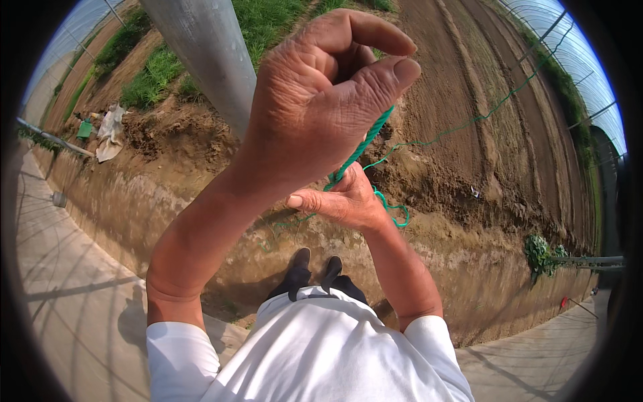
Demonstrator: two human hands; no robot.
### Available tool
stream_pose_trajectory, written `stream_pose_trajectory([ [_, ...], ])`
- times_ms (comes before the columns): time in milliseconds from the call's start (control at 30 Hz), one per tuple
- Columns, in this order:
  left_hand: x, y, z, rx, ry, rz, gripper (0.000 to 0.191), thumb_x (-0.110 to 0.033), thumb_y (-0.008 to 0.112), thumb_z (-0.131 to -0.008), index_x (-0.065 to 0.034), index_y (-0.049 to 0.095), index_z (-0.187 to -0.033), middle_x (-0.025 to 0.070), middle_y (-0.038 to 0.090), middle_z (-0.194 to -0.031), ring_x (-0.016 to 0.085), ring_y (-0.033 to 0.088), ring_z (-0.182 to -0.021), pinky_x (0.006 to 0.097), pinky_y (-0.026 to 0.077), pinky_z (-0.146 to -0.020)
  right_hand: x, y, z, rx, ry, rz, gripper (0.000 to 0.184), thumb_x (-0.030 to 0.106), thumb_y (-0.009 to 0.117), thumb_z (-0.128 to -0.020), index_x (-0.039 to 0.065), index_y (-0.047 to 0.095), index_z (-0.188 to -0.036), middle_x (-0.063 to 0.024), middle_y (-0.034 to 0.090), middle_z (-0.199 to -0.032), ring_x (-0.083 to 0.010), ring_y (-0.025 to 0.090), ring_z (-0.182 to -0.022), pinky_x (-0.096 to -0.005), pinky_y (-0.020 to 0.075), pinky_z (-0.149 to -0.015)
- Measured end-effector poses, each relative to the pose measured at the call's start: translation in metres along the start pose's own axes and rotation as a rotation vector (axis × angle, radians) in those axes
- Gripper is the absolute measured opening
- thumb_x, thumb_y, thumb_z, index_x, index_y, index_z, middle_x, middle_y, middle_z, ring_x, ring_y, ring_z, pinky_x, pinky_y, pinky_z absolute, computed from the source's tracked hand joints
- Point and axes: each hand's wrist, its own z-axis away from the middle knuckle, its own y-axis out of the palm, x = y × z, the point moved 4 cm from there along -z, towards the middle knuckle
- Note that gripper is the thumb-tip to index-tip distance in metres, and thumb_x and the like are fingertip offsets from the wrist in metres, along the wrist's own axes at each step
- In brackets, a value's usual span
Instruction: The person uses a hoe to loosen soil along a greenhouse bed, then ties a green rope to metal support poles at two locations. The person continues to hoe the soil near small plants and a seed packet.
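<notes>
My left hand (311,100) is raised close to the camera, its thumb and forefinger curled towards each other. A green rope (371,133) comes out under that thumb and slants down to my right hand (351,198). My right hand is lower, partly behind my left wrist, its thumb pointing left. The rope runs into the crook between its thumb and fingers; most of those fingers are hidden. Loose green loops (397,208) hang beside my right wrist. A thinner green line (452,129) stretches away over the soil towards the upper right.
A thick grey metal post (211,55) stands just beyond my left hand. My shoes (331,266) are by a low earth-stained wall (477,266). Tilled soil (432,90) and grass (155,75) lie beyond it. Plastic sheeting (110,130) lies at left, concrete paving (75,301) nearer.
</notes>
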Motion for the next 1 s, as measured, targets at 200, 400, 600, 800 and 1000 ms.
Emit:
stream_pose_trajectory([
  [200, -0.045, -0.032, -0.051, -0.101, 0.258, 0.281, 0.025, -0.019, 0.066, -0.097, -0.0003, 0.060, -0.112, 0.0035, 0.063, -0.081, 0.008, 0.060, -0.061, 0.0223, 0.052, -0.055, -0.071, 0.016, 0.004, -0.183, 0.101, -0.160, 0.024, 0.028, 0.071, -0.097, 0.005, 0.063, -0.100, 0.0045, 0.061, -0.081, -0.0057, 0.054, -0.070, -0.0246, 0.0464, -0.062],
  [400, -0.106, -0.043, -0.050, -0.060, 0.289, -0.228, 0.021, -0.017, 0.067, -0.097, -0.0005, 0.063, -0.109, 0.0024, 0.064, -0.080, 0.009, 0.061, -0.065, 0.0242, 0.054, -0.062, -0.110, 0.003, 0.063, -0.149, 0.109, -0.033, 0.028, 0.033, 0.070, -0.097, 0.006, 0.061, -0.094, 0.0023, 0.055, -0.071, -0.0070, 0.051, -0.059, -0.0248, 0.0412, -0.053],
  [600, -0.110, -0.033, -0.022, 0.202, 0.346, -1.128, 0.020, -0.012, 0.069, -0.096, -0.0007, 0.064, -0.112, 0.0007, 0.064, -0.081, 0.006, 0.061, -0.072, 0.0206, 0.052, -0.066, -0.084, -0.045, 0.108, -0.280, 0.086, -0.415, 0.042, 0.048, 0.067, -0.094, 0.010, 0.057, -0.108, 0.0062, 0.040, -0.068, -0.0051, 0.035, -0.052, -0.0237, 0.0313, -0.046],
  [800, -0.074, -0.134, 0.033, -0.371, 0.429, -0.518, 0.021, -0.012, 0.068, -0.097, -0.0025, 0.067, -0.116, 0.0012, 0.067, -0.088, 0.005, 0.060, -0.069, 0.0206, 0.055, -0.064, -0.012, -0.110, 0.063, -0.613, 0.276, -0.155, 0.042, 0.048, 0.046, -0.106, 0.009, 0.055, -0.094, 0.0045, 0.041, -0.067, -0.0067, 0.034, -0.049, -0.0256, 0.0303, -0.044],
  [1000, 0.069, -0.203, 0.013, -0.128, -0.164, -0.137, 0.024, -0.021, 0.068, -0.097, -0.0020, 0.065, -0.111, 0.0017, 0.069, -0.093, 0.008, 0.064, -0.083, 0.0255, 0.054, -0.076, -0.010, -0.122, -0.049, -0.308, 0.474, 1.118, 0.039, 0.037, 0.061, -0.096, -0.001, 0.066, -0.099, -0.0239, 0.068, -0.086, -0.0412, 0.066, -0.085, -0.0508, 0.0507, -0.077],
])
